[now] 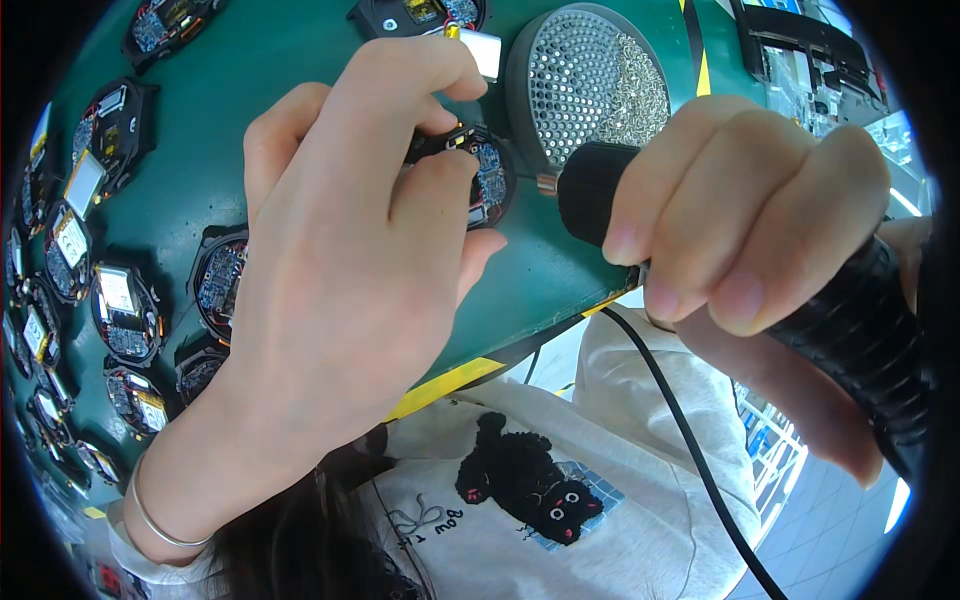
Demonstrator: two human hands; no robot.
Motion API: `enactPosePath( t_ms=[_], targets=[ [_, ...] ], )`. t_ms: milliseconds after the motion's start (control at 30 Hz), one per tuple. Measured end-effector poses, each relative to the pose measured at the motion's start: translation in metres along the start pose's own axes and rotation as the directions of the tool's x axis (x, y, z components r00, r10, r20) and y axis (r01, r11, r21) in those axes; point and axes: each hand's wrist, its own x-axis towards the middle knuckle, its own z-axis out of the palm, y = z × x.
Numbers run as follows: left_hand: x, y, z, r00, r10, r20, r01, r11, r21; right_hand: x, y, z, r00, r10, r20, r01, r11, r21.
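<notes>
My left hand (340,240) is closed on a small round electronic assembly (492,182) with a black housing and an exposed circuit board, partly hidden by the fingers. A silver-white battery pack (482,54) with a yellow end shows just beyond the fingertips. My right hand (750,210) grips a black electric screwdriver (598,190) with a ribbed handle. Its thin bit points left at the assembly's right edge; whether they touch I cannot tell. Close beyond the screwdriver tip stands a round grey screw tray (516,95) with a perforated plate. Small silver screws (642,90) are heaped on its right side.
Several similar round assemblies, some with batteries (118,290), cover the left of the green mat (545,275). Another assembly (385,18) sits at the far edge. Yellow-black tape (450,388) marks the near edge. A black cable (675,400) hangs by my lap. Black equipment (800,35) stands far right.
</notes>
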Motion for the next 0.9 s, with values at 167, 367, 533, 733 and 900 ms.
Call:
enactPosePath(
  t_ms=[167, 367, 533, 733, 900],
  targets=[
    [-0.001, 0.003, -0.002, 1.0, -0.004, 0.02, 0.003, 1.0, 0.002, -0.001, -0.001, 0.003, 0.999, -0.028, 0.02, 0.028, 0.999, -0.032],
    [-0.001, 0.007, 0.001, 0.999, -0.04, 0.02, 0.042, 0.997, -0.067, -0.009, 0.012, 0.0, 0.991, -0.127, -0.034, 0.126, 0.991, -0.047],
    [0.005, 0.008, 0.003, 0.994, -0.109, -0.005, 0.104, 0.967, -0.232, -0.018, 0.016, -0.019, 0.974, -0.036, -0.225, 0.085, 0.974, 0.21],
    [0.006, 0.003, 0.007, 0.997, -0.05, -0.052, 0.032, 0.956, -0.291, -0.011, 0.017, -0.003, 0.961, -0.036, -0.274, 0.123, 0.944, 0.306],
    [0.008, 0.007, 0.003, 0.998, -0.052, -0.044, 0.04, 0.968, -0.249, -0.013, 0.011, -0.006, 0.948, -0.069, -0.31, 0.164, 0.943, 0.291]
  ],
)
